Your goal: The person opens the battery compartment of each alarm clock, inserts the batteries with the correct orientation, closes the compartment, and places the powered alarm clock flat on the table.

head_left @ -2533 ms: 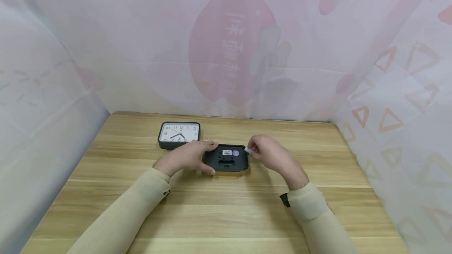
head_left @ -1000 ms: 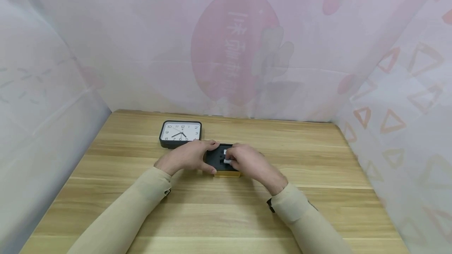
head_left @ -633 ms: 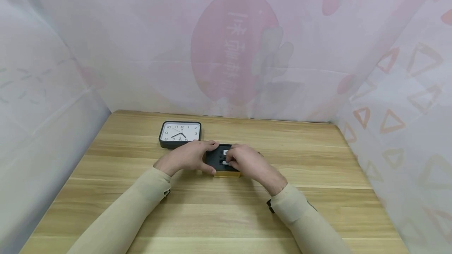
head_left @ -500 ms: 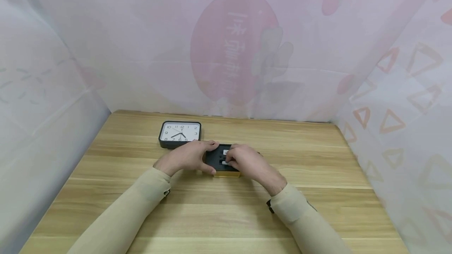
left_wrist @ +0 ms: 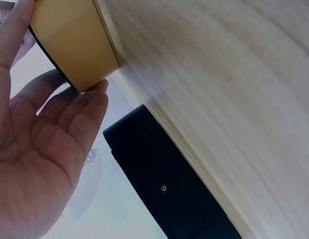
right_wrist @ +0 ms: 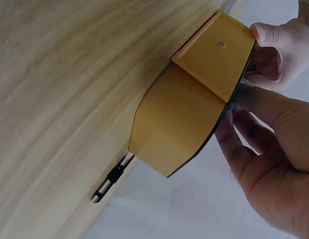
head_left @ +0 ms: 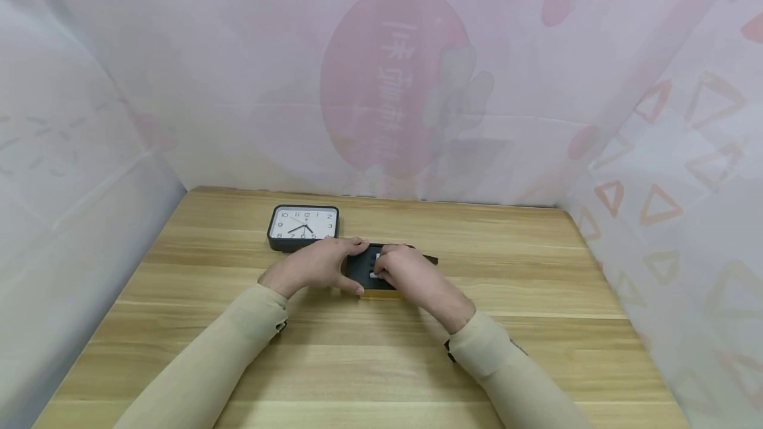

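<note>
A clock with yellow sides [head_left: 381, 294] and a black back [head_left: 357, 269] lies face down on the wooden table. My left hand [head_left: 312, 263] grips its left end, thumb on the near edge and fingers on the far side. A small white battery [head_left: 375, 275] sits at the slot in the clock's back, largely covered by my right hand [head_left: 417, 277]. The curled fingertips of that hand are on the battery. From the right wrist view the yellow side [right_wrist: 179, 114] shows, but the battery is hidden behind the clock.
A dark-framed clock with a white face [head_left: 303, 224] lies face up behind my left hand; its black side [left_wrist: 164, 174] fills part of the left wrist view. A small black-and-silver piece [right_wrist: 113, 180] lies on the table just past the yellow clock's right end.
My right hand has brought the white battery from beside the clock's right end to the slot in its back, then shifted slightly left. My left hand has kept its grip.
</note>
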The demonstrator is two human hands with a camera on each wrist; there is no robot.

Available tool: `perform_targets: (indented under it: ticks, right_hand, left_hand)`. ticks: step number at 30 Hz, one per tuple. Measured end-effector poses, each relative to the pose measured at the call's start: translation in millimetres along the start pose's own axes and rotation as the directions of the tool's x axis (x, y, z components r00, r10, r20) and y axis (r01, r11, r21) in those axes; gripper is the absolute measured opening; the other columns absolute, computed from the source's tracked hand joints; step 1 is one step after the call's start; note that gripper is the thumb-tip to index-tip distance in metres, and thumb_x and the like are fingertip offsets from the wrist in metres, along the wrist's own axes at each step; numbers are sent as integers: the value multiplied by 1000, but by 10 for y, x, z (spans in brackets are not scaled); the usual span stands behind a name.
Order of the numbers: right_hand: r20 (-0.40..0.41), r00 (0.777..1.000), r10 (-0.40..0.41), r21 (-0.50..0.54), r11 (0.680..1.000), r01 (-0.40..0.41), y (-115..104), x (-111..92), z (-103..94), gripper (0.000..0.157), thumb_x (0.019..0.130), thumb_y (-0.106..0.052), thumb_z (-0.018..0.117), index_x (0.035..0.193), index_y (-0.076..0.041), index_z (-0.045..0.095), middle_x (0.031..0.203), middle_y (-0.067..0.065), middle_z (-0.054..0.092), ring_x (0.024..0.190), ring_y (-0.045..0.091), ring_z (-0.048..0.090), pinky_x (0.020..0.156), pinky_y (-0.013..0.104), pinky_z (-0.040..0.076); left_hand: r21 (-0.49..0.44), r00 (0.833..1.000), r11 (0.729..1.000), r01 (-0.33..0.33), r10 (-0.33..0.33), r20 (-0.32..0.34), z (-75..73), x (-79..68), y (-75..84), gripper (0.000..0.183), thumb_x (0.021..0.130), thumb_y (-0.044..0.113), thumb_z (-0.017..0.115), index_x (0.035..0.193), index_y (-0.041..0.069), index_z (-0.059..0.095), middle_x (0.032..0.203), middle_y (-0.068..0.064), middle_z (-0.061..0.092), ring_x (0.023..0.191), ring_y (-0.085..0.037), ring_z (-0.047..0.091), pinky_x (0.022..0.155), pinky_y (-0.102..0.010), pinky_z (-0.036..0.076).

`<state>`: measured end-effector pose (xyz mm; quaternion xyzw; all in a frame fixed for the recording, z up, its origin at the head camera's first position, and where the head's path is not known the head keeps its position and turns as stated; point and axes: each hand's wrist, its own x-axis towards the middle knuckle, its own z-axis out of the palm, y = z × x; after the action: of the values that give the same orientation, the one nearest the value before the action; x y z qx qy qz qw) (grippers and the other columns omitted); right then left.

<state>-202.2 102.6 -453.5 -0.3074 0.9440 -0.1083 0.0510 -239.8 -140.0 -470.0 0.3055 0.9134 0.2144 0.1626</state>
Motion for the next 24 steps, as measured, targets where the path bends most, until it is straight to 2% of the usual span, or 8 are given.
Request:
perform_targets:
  ticks: [5,12,19,24]
  right_hand:
    - [-29,1000,-6,2,1000,6,-1,5,30,12,113,-17,81,115,-13,92,121,5,84,117,23,83,104,42,72]
    - [-5,1000,-7,52,999,7,61,-12,-45,12,112,-13,82,119,-12,92,122,6,85,115,23,82,104,42,71]
    - [-43,997,69,126,990,-64,219,-54,-183,8,109,-12,85,115,-9,90,117,6,83,107,21,79,100,43,71]
    - [-10,996,92,124,988,-90,283,-59,-179,5,109,-13,86,110,-8,87,113,5,81,101,17,75,95,41,69]
  left_hand:
    - [3,1000,1000,-3,3,-2,1,3,-14,102,96,51,99,176,6,53,185,-19,49,169,-40,54,140,-55,48]
    - [8,1000,1000,-7,7,-6,-2,1,-8,103,96,52,99,176,7,53,185,-19,49,169,-40,54,141,-56,47]
    - [14,1000,1000,17,-17,-6,-14,-9,36,102,96,50,99,177,9,52,185,-19,50,171,-41,52,143,-57,43]
    - [8,1000,1000,14,-13,-9,-6,-6,31,102,96,49,99,177,8,52,184,-20,50,170,-42,53,143,-57,43]
